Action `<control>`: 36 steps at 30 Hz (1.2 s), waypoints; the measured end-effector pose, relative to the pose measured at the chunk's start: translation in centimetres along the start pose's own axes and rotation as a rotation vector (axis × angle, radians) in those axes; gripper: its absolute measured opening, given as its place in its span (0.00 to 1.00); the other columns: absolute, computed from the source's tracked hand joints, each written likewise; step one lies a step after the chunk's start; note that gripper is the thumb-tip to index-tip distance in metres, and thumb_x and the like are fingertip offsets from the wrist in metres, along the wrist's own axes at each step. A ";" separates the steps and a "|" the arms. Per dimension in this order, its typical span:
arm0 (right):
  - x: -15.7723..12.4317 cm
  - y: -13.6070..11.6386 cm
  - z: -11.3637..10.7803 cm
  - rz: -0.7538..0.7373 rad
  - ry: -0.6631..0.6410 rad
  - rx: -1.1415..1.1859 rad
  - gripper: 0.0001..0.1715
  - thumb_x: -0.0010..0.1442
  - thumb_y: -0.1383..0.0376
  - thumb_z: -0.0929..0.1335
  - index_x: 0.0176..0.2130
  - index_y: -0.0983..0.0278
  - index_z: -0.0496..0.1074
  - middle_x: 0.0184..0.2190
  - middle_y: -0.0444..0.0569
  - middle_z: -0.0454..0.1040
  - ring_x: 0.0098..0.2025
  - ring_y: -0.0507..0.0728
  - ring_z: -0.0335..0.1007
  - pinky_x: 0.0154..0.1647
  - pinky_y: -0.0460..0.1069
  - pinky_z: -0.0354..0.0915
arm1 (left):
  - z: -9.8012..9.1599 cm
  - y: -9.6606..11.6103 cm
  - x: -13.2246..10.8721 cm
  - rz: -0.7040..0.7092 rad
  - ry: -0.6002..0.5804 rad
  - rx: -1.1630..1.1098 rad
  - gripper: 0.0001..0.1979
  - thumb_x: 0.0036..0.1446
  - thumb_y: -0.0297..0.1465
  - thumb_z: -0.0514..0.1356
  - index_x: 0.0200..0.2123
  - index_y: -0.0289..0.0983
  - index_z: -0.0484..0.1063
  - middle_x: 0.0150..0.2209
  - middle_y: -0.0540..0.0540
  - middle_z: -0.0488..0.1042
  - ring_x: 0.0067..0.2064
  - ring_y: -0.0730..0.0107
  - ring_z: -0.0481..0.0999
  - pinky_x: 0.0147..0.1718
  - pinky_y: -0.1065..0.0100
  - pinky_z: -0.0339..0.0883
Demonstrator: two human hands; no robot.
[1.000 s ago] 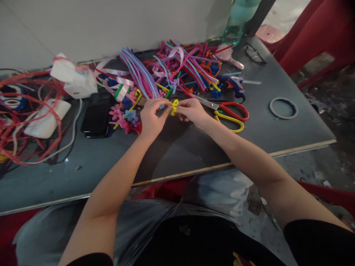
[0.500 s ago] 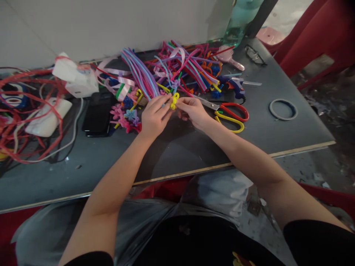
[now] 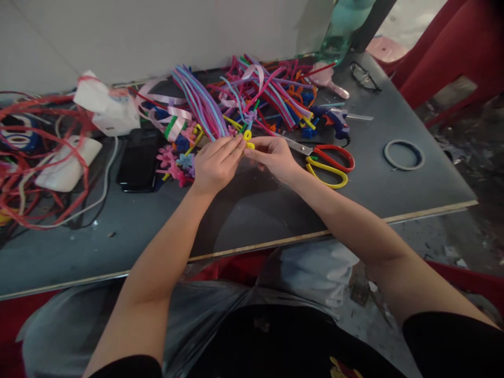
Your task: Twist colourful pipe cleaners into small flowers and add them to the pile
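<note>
My left hand (image 3: pixel 214 164) and my right hand (image 3: pixel 273 155) meet fingertip to fingertip over the grey table (image 3: pixel 252 220). Between them they pinch a small yellow pipe-cleaner piece (image 3: pixel 248 138) bent into loops. Both hands are closed on it. Just behind them lies a big heap of coloured pipe cleaners (image 3: pixel 255 97). A few finished pipe-cleaner flowers (image 3: pixel 177 163) lie left of my left hand.
Red-and-yellow scissors (image 3: pixel 326 160) lie right of my right hand, a glue gun (image 3: pixel 334 122) behind them. A black phone (image 3: pixel 138 160), white boxes (image 3: pixel 106 107), red cord (image 3: pixel 35 157), a grey ring (image 3: pixel 403 154), glasses (image 3: pixel 364 77) and a green bottle (image 3: pixel 342 26) sit around.
The yellow piece has been turned and raised a little between my fingertips. My left fingers have straightened along it. Both hands stay in the same spot.
</note>
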State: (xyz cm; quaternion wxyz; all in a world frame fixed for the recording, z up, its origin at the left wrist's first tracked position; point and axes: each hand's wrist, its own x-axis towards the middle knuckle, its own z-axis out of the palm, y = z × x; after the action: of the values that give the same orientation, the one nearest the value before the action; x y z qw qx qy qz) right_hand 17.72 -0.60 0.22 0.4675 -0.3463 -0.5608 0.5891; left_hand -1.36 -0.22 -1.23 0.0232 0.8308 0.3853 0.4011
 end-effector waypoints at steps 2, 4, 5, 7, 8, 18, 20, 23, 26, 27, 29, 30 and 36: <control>0.1 -0.2 -0.2 0.006 -0.020 -0.029 0.26 0.50 0.49 0.79 0.39 0.67 0.80 0.31 0.46 0.77 0.27 0.47 0.67 0.18 0.41 0.59 | 0.1 -0.1 -0.1 0.015 0.002 -0.007 0.17 0.70 0.41 0.56 0.53 0.43 0.78 0.53 0.42 0.81 0.55 0.58 0.80 0.57 0.52 0.72; 0.0 -0.5 -0.1 0.023 -0.016 -0.052 0.23 0.50 0.51 0.79 0.37 0.67 0.79 0.30 0.46 0.77 0.26 0.47 0.68 0.19 0.42 0.60 | 0.0 -0.1 -0.1 0.028 -0.007 -0.003 0.16 0.70 0.40 0.55 0.53 0.43 0.78 0.52 0.42 0.81 0.54 0.58 0.80 0.56 0.52 0.73; 0.0 -0.6 0.0 0.036 -0.002 -0.065 0.21 0.50 0.53 0.79 0.36 0.67 0.79 0.29 0.46 0.77 0.26 0.48 0.68 0.18 0.42 0.60 | 0.0 -0.2 0.0 0.041 -0.020 0.008 0.16 0.70 0.39 0.55 0.53 0.43 0.78 0.52 0.41 0.81 0.54 0.58 0.80 0.56 0.53 0.73; -0.1 -0.7 0.2 0.080 0.051 -0.110 0.14 0.52 0.58 0.78 0.33 0.67 0.79 0.25 0.45 0.76 0.23 0.48 0.68 0.17 0.42 0.60 | -0.1 -0.3 0.0 0.085 -0.060 0.046 0.16 0.71 0.38 0.54 0.52 0.42 0.79 0.52 0.41 0.81 0.54 0.58 0.80 0.54 0.53 0.73; -0.1 -0.7 0.2 0.116 0.080 -0.148 0.11 0.53 0.61 0.77 0.31 0.67 0.78 0.23 0.45 0.75 0.22 0.48 0.67 0.17 0.42 0.60 | 0.0 -0.4 0.0 0.112 -0.091 0.064 0.16 0.71 0.37 0.54 0.52 0.41 0.79 0.52 0.41 0.81 0.54 0.58 0.80 0.53 0.54 0.73; 0.5 0.2 -0.8 0.222 0.007 -0.201 0.08 0.50 0.67 0.76 0.25 0.67 0.75 0.17 0.44 0.71 0.18 0.47 0.65 0.12 0.40 0.56 | 0.6 -0.9 -0.2 0.120 -0.150 0.024 0.18 0.71 0.39 0.53 0.50 0.39 0.80 0.48 0.40 0.83 0.51 0.59 0.82 0.52 0.55 0.74; 0.5 0.0 -0.6 0.164 -0.002 -0.181 0.07 0.51 0.65 0.75 0.30 0.67 0.76 0.22 0.45 0.74 0.20 0.47 0.66 0.15 0.41 0.58 | 0.7 -0.7 -0.3 0.048 -0.058 -0.030 0.18 0.70 0.41 0.54 0.50 0.40 0.80 0.48 0.41 0.83 0.50 0.59 0.82 0.54 0.55 0.74; 0.4 0.0 -0.3 0.000 0.061 -0.285 0.07 0.53 0.65 0.73 0.34 0.66 0.78 0.29 0.46 0.78 0.25 0.48 0.68 0.22 0.42 0.63 | 1.1 0.1 -0.5 -0.073 0.038 -0.082 0.18 0.68 0.45 0.56 0.48 0.41 0.81 0.47 0.41 0.84 0.50 0.58 0.83 0.55 0.55 0.74; -0.1 0.0 -0.1 -0.160 0.113 -0.465 0.06 0.54 0.66 0.71 0.35 0.65 0.79 0.33 0.47 0.79 0.33 0.51 0.71 0.34 0.46 0.69 | 1.4 1.2 -0.5 -0.184 0.111 -0.091 0.19 0.67 0.47 0.58 0.47 0.41 0.81 0.46 0.42 0.84 0.49 0.58 0.83 0.54 0.57 0.75; -0.3 0.0 0.0 -0.192 0.125 -0.507 0.07 0.55 0.66 0.70 0.35 0.64 0.79 0.34 0.48 0.79 0.34 0.52 0.71 0.37 0.47 0.69 | 1.5 1.5 -0.5 -0.215 0.136 -0.093 0.19 0.67 0.47 0.58 0.46 0.41 0.81 0.45 0.42 0.84 0.49 0.59 0.83 0.53 0.59 0.75; -0.6 0.0 0.1 -0.224 0.138 -0.555 0.08 0.56 0.65 0.69 0.36 0.64 0.79 0.34 0.48 0.79 0.34 0.53 0.71 0.38 0.48 0.69 | 1.6 1.9 -0.4 -0.249 0.166 -0.095 0.18 0.68 0.46 0.56 0.45 0.41 0.80 0.44 0.43 0.84 0.48 0.60 0.83 0.52 0.60 0.75; -0.7 0.0 0.2 -0.233 0.140 -0.571 0.08 0.57 0.65 0.69 0.36 0.64 0.79 0.33 0.48 0.78 0.33 0.53 0.70 0.38 0.49 0.69 | 1.5 2.0 -0.4 -0.251 0.170 -0.095 0.18 0.69 0.46 0.56 0.44 0.41 0.80 0.43 0.43 0.83 0.48 0.61 0.82 0.52 0.60 0.74; -0.9 0.1 0.3 -0.302 0.104 -0.733 0.07 0.59 0.65 0.67 0.36 0.62 0.76 0.31 0.48 0.76 0.31 0.53 0.67 0.38 0.49 0.67 | 1.1 1.8 -0.2 -0.210 0.158 -0.081 0.18 0.66 0.49 0.58 0.40 0.42 0.79 0.41 0.44 0.83 0.46 0.59 0.81 0.53 0.57 0.72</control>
State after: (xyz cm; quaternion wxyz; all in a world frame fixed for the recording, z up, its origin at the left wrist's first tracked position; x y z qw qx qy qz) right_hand 17.72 -1.58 0.01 0.4219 -0.4332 -0.7540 0.2566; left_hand 0.41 -1.32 -1.52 0.0680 0.7499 0.4545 0.4759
